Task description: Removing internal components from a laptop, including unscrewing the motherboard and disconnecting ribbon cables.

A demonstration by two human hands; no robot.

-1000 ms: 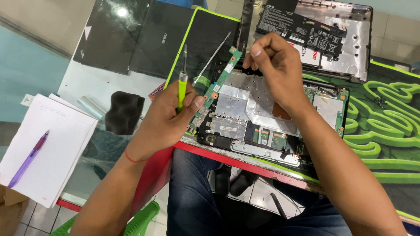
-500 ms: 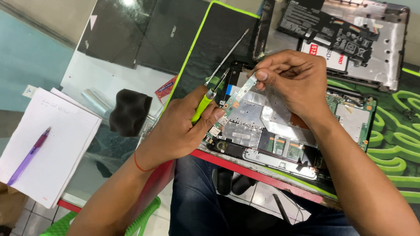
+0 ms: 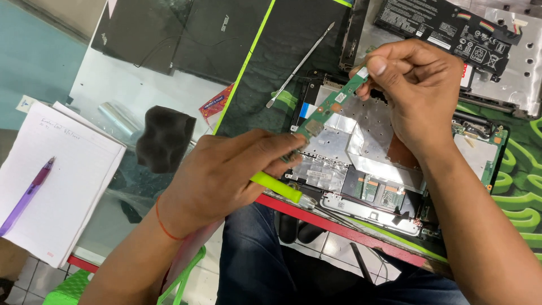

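1. Since the earlier frames, the left hand point(image 3: 226, 175) has rolled over the screwdriver point(image 3: 276, 186) so its shaft no longer points up toward 12 o'clock; only the lime handle now shows, jutting toward 4 o'clock from under the fingers. The view has also closed in on the laptop point(image 3: 361, 169).
2. Held just above the open laptop, the board point(image 3: 330, 107), a narrow green strip, runs from 1 o'clock down to 7 o'clock.
3. Closed in a pinch, the right hand point(image 3: 418, 90) grips the board's upper end between thumb and fingertips.
4. Curled shut around the screwdriver, the left hand touches the board's lower end with its fingertips.
5. By my reading, the step in hand is lifting this small board free of the chassis. The next move seems to call for a steady, level pull, checking that no ribbon cable stays attached; I cannot tell if one does.
6. At 11 o'clock of the board, a metal spudger point(image 3: 299, 65) lies on the dark mat point(image 3: 271, 68).
7. At 1 o'clock, the battery point(image 3: 446, 25) rests in the removed cover.
8. Well off at 9 o'clock sit a black sponge point(image 3: 166, 138) and a notepad point(image 3: 62, 181) with a purple pen point(image 3: 28, 195).
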